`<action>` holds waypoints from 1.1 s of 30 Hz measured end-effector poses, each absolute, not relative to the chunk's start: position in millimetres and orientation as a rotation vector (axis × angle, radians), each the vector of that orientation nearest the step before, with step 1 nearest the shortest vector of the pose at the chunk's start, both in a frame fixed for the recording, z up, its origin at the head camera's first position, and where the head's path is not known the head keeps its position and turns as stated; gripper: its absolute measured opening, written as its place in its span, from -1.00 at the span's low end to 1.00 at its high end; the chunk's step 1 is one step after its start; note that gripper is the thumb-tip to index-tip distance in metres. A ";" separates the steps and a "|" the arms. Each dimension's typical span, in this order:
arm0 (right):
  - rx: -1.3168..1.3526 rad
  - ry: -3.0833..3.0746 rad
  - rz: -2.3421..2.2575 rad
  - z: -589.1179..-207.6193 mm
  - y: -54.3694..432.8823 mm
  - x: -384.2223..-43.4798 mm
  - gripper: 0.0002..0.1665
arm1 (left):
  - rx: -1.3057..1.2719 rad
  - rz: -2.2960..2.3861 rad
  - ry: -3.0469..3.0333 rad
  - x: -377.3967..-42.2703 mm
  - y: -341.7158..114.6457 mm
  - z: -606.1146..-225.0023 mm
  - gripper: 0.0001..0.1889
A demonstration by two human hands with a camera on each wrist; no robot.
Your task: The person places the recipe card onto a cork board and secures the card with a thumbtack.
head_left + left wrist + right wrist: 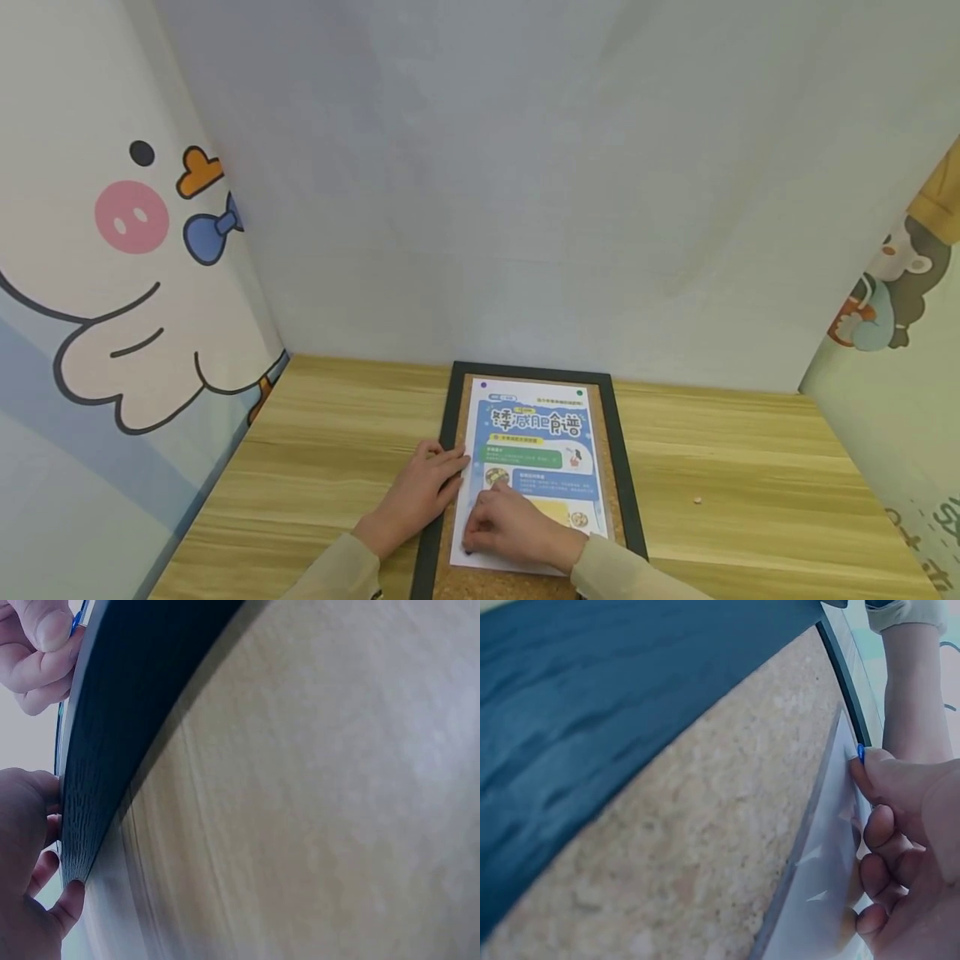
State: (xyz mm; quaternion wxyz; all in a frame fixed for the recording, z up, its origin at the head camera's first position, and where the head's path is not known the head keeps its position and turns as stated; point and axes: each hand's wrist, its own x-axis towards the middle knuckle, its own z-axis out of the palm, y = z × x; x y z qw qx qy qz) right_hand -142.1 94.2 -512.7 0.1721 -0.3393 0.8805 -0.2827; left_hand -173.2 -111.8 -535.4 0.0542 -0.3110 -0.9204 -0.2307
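Observation:
A corkboard with a dark frame lies on the wooden table, bearing a printed poster sheet. A purple pushpin and a green pushpin sit at the sheet's top corners. My right hand pinches a blue pushpin between thumb and forefinger at the sheet's lower left corner; how deep its point goes is hidden. My left hand rests across the frame's left side, its fingers extended onto the sheet's left edge. In the left wrist view, its thumb is by the frame's outer side.
On the table, right of the board, lies a small pinkish object, too small to identify. A pale curtain wall rises behind the table, with cartoon-printed panels on both sides.

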 end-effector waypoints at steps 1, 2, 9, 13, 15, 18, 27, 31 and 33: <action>-0.957 2.498 -0.805 -513.1 94.0 -142.3 -0.86 | -0.941 -0.694 -2.800 -173.0 -111.9 -535.6 -0.65; -0.952 2.495 -0.811 -513.4 93.7 -142.5 -0.86 | -0.940 -0.692 -2.801 -173.0 -112.0 -535.8 -0.65; -0.914 2.468 -0.830 -508.3 90.1 -144.5 -0.88 | -0.939 -0.689 -2.788 -173.3 -112.7 -534.9 -0.65; -0.942 2.478 -0.802 -501.3 88.2 -144.1 -0.86 | -0.941 -0.681 -2.792 -174.2 -111.8 -534.0 -0.65; -0.940 2.473 -0.798 -498.7 87.6 -143.7 -0.85 | -0.942 -0.680 -2.794 -174.3 -111.6 -533.9 -0.65; -0.926 2.466 -0.804 -497.5 87.2 -143.2 -0.85 | -0.943 -0.681 -2.792 -173.9 -111.9 -534.5 -0.65; -0.927 2.489 -0.825 -500.7 88.3 -141.2 -0.85 | -0.956 -0.676 -2.778 -173.2 -111.9 -536.0 -0.65; -0.928 2.489 -0.849 -500.1 89.4 -141.0 -0.84 | -0.965 -0.681 -2.758 -173.2 -111.9 -536.2 -0.65; -0.930 2.486 -0.863 -500.2 89.5 -141.5 -0.83 | -0.970 -0.677 -2.755 -173.3 -111.7 -536.3 -0.65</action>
